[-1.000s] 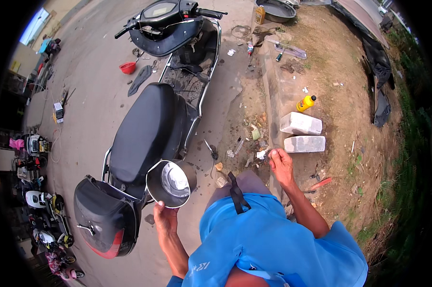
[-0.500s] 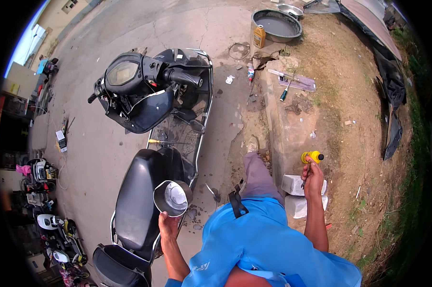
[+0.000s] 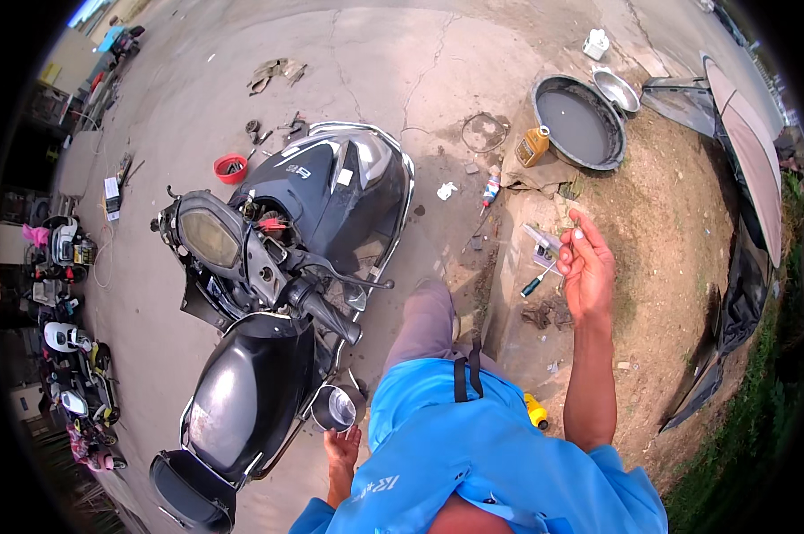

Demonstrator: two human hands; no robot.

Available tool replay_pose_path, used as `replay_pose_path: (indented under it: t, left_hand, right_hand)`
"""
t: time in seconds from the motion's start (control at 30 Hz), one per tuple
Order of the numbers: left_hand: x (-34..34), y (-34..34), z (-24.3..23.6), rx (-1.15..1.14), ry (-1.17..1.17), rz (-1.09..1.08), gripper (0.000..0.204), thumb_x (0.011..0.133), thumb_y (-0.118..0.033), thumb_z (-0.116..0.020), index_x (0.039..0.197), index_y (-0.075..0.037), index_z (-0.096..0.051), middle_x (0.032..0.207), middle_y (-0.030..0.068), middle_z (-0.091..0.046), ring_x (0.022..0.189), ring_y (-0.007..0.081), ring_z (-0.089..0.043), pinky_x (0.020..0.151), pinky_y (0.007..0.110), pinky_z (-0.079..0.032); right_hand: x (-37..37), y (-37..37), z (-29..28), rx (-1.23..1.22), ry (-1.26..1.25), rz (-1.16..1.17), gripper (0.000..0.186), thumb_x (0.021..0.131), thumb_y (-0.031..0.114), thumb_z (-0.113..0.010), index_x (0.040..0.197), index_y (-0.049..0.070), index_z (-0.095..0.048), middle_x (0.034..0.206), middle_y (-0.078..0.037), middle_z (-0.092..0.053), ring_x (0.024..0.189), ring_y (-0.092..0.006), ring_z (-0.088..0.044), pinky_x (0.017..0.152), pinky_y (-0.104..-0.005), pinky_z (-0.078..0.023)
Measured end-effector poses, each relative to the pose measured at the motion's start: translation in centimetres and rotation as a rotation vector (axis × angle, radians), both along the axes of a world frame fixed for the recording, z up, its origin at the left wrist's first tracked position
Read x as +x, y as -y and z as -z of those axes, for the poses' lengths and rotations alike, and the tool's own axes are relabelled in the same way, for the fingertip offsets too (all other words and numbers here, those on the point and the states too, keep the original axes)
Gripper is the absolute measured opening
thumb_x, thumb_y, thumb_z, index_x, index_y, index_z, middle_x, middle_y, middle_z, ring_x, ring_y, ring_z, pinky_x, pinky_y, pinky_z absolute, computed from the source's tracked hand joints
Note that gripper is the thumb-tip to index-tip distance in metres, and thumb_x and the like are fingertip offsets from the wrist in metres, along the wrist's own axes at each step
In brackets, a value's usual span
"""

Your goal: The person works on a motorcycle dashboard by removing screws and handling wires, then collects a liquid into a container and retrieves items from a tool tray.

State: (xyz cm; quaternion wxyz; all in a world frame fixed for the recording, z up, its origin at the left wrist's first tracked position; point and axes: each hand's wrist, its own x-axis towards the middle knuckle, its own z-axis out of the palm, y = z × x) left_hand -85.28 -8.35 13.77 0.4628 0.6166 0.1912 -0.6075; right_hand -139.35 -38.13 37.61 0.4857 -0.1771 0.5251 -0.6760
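A small round metal pot (image 3: 335, 408) is at my left hand (image 3: 341, 452), beside the scooter's black seat (image 3: 242, 392). My left fingers are at its lower side and seem to grip it. My right hand (image 3: 589, 271) is raised over the dirt strip with thumb and forefinger pinched together. Something small and dark shows at those fingertips, too small to name. A screwdriver (image 3: 533, 285) with a green-and-black handle lies below this hand, by a clear plastic case (image 3: 542, 245). The scooter (image 3: 349, 187) stands to my left with its handlebar area opened up. A yellow bottle (image 3: 536, 411) shows beside my blue shirt.
Ahead right stands a black basin (image 3: 542, 133) of grey liquid, with a gold-brown bottle (image 3: 532, 147) and a metal bowl (image 3: 617, 87) beside it. A red bowl (image 3: 230, 169) of parts sits past the scooter. A raised concrete edge (image 3: 506, 267) borders the dirt. Several scooters (image 3: 66, 338) line the far left.
My view has shifted forward, showing more of the scooter's front. My right hand has moved up and forward, away from the yellow bottle. The pot stays with my left hand, lower beside the seat.
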Motion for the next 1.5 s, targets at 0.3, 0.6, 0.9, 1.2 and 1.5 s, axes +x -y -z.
replay_pose_path:
  t: [0.3, 0.6, 0.9, 1.2, 1.5]
  left_hand:
    - [-15.6, 6.9, 4.7, 0.096, -0.054, -0.372, 0.049, 0.078, -0.04, -0.063, 0.114, -0.007, -0.06, 0.104, 0.0106, -0.066, 0.093, 0.0314, -0.065, 0.089, 0.049, -0.054]
    - [-33.8, 18.5, -0.3, 0.177, -0.042, -0.859, 0.05, 0.077, -0.039, -0.067, 0.111, -0.005, -0.054, 0.102, 0.0113, -0.06, 0.095, 0.031, -0.06, 0.088, 0.047, -0.05]
    - [-49.7, 32.8, 1.2, 0.067, 0.065, -1.361, 0.049, 0.076, -0.038, -0.07, 0.116, -0.012, -0.057, 0.123, 0.0116, -0.054, 0.113, 0.0324, -0.053, 0.094, 0.046, -0.05]
    - [-61.2, 57.3, -1.2, 0.085, 0.155, -1.665, 0.05, 0.081, -0.04, -0.067, 0.114, -0.003, -0.056, 0.119, 0.0159, -0.06, 0.11, 0.0339, -0.058, 0.096, 0.046, -0.049]
    - [-67.6, 75.4, -4.6, 0.242, 0.1, -1.46, 0.047, 0.084, -0.03, -0.066, 0.124, -0.01, -0.051, 0.119, 0.0069, -0.062, 0.106, 0.0273, -0.061, 0.086, 0.041, -0.053]
  right_hand:
    - [-0.6, 27.7, -2.3, -0.109, -0.034, -0.422, 0.032, 0.099, 0.006, -0.053, 0.13, 0.001, -0.05, 0.09, -0.007, -0.063, 0.067, -0.0121, -0.056, 0.057, -0.0244, -0.045]
    - [-0.9, 52.2, -1.2, 0.154, -0.086, -0.723, 0.024, 0.098, 0.007, -0.053, 0.12, -0.001, -0.057, 0.088, -0.006, -0.064, 0.063, -0.0097, -0.052, 0.053, -0.0226, -0.04]
    - [5.8, 72.8, -0.3, 0.221, -0.2, -1.147, 0.025, 0.097, 0.005, -0.052, 0.121, -0.002, -0.058, 0.086, -0.007, -0.065, 0.062, -0.0113, -0.054, 0.054, -0.0243, -0.042]
    - [12.7, 94.8, 4.7, 0.324, -0.253, -1.509, 0.024, 0.098, 0.007, -0.051, 0.119, -0.003, -0.058, 0.081, -0.005, -0.062, 0.063, -0.0119, -0.055, 0.055, -0.025, -0.044]
    - [14.0, 102.7, 8.2, 0.483, -0.408, -1.786, 0.024, 0.097, 0.007, -0.051, 0.118, -0.003, -0.059, 0.079, -0.005, -0.061, 0.061, -0.0118, -0.055, 0.054, -0.0251, -0.044]
